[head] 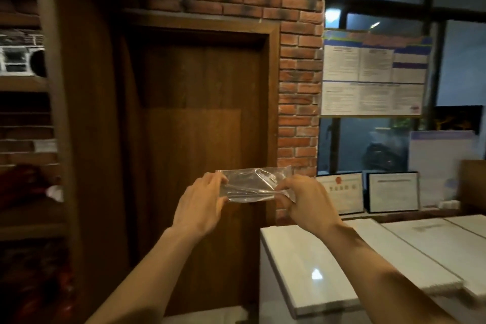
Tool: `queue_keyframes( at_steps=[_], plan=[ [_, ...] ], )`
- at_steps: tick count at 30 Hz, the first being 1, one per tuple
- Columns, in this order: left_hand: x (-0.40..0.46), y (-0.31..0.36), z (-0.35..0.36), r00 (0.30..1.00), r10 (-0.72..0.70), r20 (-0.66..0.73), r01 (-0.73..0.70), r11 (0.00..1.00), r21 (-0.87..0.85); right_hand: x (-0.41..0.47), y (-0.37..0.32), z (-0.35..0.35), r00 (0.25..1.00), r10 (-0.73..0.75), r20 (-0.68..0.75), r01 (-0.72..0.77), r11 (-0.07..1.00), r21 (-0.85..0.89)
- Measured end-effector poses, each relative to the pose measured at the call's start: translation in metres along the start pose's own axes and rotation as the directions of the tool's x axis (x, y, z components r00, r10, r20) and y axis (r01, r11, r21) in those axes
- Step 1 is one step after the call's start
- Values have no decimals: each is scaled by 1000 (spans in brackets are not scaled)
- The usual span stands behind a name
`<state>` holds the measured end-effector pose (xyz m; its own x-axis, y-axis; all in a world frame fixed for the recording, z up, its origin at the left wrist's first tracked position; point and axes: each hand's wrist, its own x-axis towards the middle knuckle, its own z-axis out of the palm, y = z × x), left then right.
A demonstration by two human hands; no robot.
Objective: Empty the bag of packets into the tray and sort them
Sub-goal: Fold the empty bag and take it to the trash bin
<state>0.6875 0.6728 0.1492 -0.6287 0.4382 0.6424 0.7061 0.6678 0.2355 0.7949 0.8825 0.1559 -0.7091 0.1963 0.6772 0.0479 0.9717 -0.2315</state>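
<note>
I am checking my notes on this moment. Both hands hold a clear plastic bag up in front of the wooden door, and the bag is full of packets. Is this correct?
Not quite. In the head view, the left hand and right hand do hold the clear plastic bag up in front of the wooden door, but the bag looks empty and flat; no packets show inside it.

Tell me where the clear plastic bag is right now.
In the head view, the clear plastic bag is held up mid-frame between the left hand and right hand, before the wooden door.
</note>
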Motion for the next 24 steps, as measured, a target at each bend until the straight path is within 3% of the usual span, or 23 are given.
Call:
queue_keyframes(
  at_steps=[12, 24],
  plan=[
    [-43, -24, 21, 987, -144, 66, 135, 983, 121, -2, 11, 72, 990, -118, 80, 101, 976, 192],
    [-106, -88, 79, 951, -225, 211, 222, 974, 39, -57, -2, 144, 959, -71, 274, 2, 969, 245]
  ],
)
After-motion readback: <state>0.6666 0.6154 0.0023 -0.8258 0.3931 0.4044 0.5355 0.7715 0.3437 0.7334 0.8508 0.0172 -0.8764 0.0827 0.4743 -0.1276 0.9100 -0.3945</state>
